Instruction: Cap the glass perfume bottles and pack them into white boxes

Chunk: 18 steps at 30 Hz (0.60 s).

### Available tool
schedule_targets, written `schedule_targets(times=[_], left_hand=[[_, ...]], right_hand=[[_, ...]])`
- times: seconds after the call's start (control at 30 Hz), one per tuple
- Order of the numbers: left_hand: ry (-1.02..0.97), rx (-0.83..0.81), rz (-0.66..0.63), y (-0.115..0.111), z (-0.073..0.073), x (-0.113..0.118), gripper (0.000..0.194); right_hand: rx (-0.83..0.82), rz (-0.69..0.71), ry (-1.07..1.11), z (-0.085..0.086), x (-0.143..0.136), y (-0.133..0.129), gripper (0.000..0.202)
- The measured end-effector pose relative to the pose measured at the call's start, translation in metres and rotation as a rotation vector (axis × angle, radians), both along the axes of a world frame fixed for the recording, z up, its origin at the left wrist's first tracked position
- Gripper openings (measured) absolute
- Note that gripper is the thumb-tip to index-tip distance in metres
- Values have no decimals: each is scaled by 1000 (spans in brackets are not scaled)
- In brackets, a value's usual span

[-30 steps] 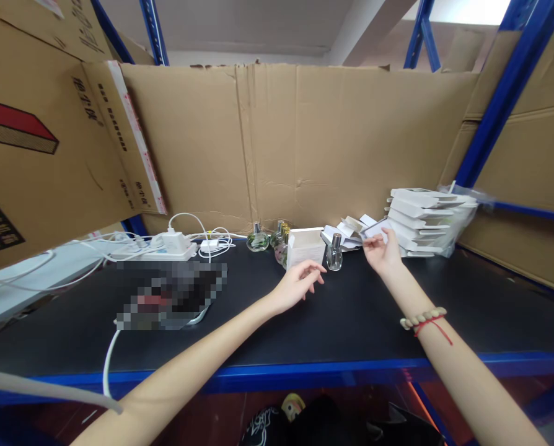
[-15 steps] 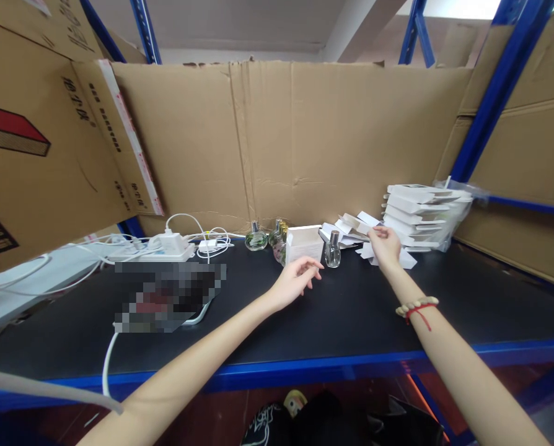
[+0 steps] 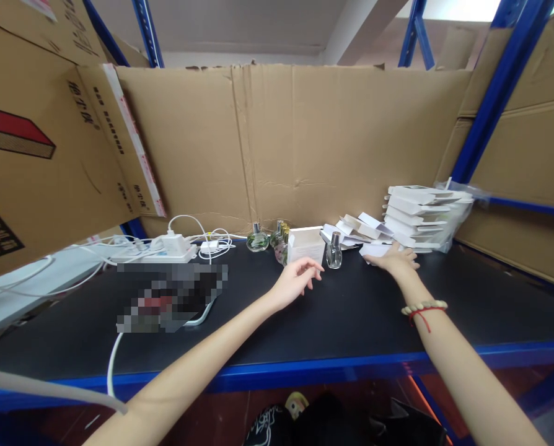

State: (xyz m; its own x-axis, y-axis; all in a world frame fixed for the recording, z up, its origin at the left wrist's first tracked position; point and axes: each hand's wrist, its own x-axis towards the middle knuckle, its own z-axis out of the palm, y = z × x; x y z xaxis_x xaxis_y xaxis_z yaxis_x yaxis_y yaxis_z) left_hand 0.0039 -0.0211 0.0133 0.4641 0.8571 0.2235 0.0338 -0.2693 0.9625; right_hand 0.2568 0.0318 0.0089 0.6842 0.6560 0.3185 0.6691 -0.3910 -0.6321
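In front of an upright white box (image 3: 306,243), my left hand (image 3: 297,280) has its fingers loosely curled and apart, holding nothing. My right hand (image 3: 398,260) is spread over a folded white carton piece (image 3: 374,249) on the black shelf, palm down. A clear glass bottle (image 3: 334,251) with a silver cap stands just right of the white box. Behind and left of that box are several more bottles (image 3: 279,240), some with gold caps. White flattened cartons (image 3: 358,228) lie loosely piled between the clear bottle and my right hand.
A tall stack of white cartons (image 3: 419,217) rises at the back right, beside clear plastic. A green-tinted bottle (image 3: 257,240) stands at the back. White cables and a power strip (image 3: 172,248) lie at the left, near a pixelated object (image 3: 175,297). Cardboard (image 3: 277,148) walls the back.
My right hand has moved right and down, opening from a pinch to spread fingers over the white carton piece. My left hand has barely moved.
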Motion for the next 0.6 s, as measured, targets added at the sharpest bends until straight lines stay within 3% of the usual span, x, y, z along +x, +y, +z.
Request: schedule_targets(times=[0.13,0.23,0.47,0.6], left_hand=[[3,-9,7,-1,2,-1,13],[-6,-15,3,-2,3,-1,13],[-39,-78,20,-7,9,2,13],[-101,-107,26,-5,10,0,22]], right_hand=[[-179,-105,88,14,-13,-9,87],[-133,-111,83,25,-22,-20,85],[375,11,-152,36,-35,-35,79],[793,264,-320,35,-37,-28,68]])
